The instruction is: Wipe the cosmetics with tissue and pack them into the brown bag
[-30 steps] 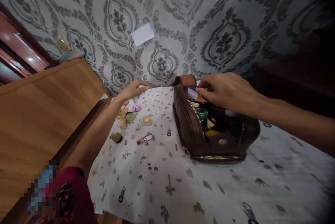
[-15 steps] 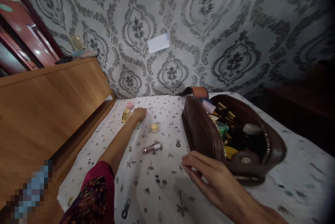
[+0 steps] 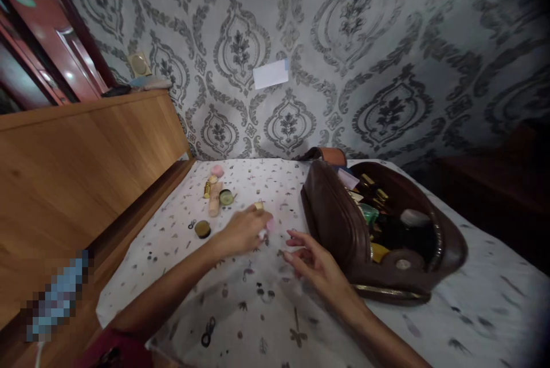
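Observation:
My left hand [image 3: 241,231] rests on the patterned white sheet [image 3: 266,310] with its fingers curled round a small pink-tipped tube [image 3: 267,224], which shows only at the fingertips. My right hand [image 3: 308,257] hovers just to the right of it, fingers spread and holding nothing, close to the near side of an open brown cosmetic bag [image 3: 330,216]. The bag holds several bottles and jars, among them a white-capped one [image 3: 415,218]. A small yellow jar [image 3: 258,206] sits just beyond my left hand.
Further left on the sheet lie a dark jar [image 3: 202,229], a green-lidded jar [image 3: 226,197], a beige tube [image 3: 213,204], a gold tube [image 3: 207,189] and a pink puff [image 3: 217,171]. A wooden panel [image 3: 86,167] runs along the left. On the patterned wall hangs a white note [image 3: 270,74].
My left hand has come back from the far jars to the small tube and closed on it. My right hand left the bag, dropped to the sheet and now sits beside the left hand.

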Available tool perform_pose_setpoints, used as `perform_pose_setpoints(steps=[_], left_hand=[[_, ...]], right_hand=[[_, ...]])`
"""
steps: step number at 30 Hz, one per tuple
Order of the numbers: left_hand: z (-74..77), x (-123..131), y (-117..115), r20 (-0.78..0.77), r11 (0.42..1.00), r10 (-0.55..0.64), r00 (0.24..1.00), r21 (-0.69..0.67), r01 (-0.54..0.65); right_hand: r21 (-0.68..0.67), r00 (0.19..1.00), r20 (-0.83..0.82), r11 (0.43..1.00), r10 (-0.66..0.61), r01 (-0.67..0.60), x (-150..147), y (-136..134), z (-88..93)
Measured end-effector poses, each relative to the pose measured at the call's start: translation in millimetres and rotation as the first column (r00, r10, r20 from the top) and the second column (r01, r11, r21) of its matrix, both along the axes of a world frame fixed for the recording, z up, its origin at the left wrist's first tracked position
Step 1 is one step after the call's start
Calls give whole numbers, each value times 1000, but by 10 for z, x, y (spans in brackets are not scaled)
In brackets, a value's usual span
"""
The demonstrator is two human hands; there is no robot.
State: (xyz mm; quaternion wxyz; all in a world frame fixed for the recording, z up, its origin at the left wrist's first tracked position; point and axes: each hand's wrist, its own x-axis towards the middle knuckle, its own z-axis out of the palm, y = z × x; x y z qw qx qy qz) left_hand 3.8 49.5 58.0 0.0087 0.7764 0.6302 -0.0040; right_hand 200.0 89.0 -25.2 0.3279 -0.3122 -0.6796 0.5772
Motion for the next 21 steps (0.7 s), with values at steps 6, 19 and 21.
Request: perform_pose_setpoints(steps=[6, 19, 21], left_hand=[[-372, 58, -473, 497, 998, -70, 865, 27, 65], [-691, 386, -700, 453, 947, 19, 891, 277, -162], [-843, 434, -725, 258, 929, 35, 966, 348, -127]], right_hand=[[157, 995, 87, 986, 45, -59, -121, -79, -205], [305, 983, 167, 943, 82, -131, -67, -178, -133], [272, 986, 135, 953, 101, -135, -63, -199, -138]])
